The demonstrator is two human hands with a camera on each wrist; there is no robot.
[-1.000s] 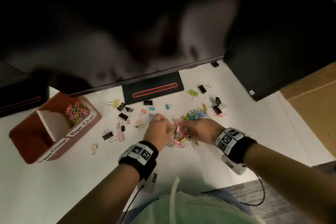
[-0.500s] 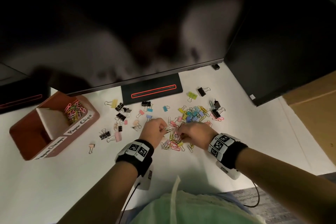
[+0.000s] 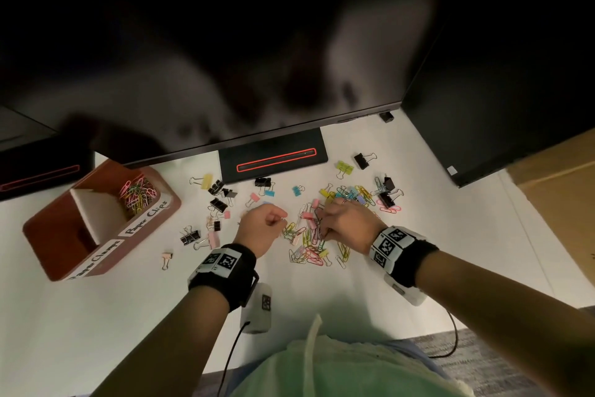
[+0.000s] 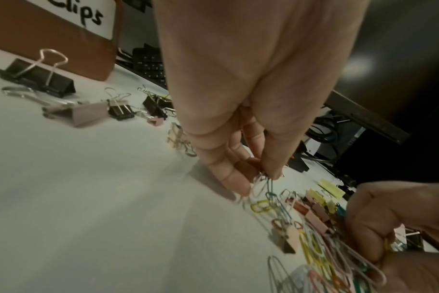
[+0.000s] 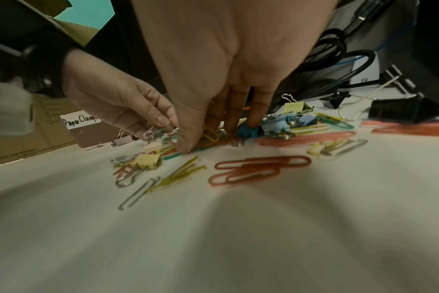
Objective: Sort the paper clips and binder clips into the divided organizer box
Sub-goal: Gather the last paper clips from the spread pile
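A heap of coloured paper clips mixed with small binder clips lies on the white desk in front of me. My left hand hovers at the heap's left edge and pinches a few paper clips between thumb and fingertips. My right hand presses down into the heap, thumb and fingers closing on a yellow paper clip. The brown divided organizer box stands at the far left; its "Paper Clips" compartment holds coloured paper clips, and the "Paper Clamps" compartment looks dark.
Black and pastel binder clips lie scattered between the box and the heap, with more at the back right. A monitor base and dark screens overhang the back. A cardboard box sits at the right.
Both hands have slid slightly back and left within the heap. The left hand has lifted a little with its pinched clips; the right hand keeps picking in the pile.
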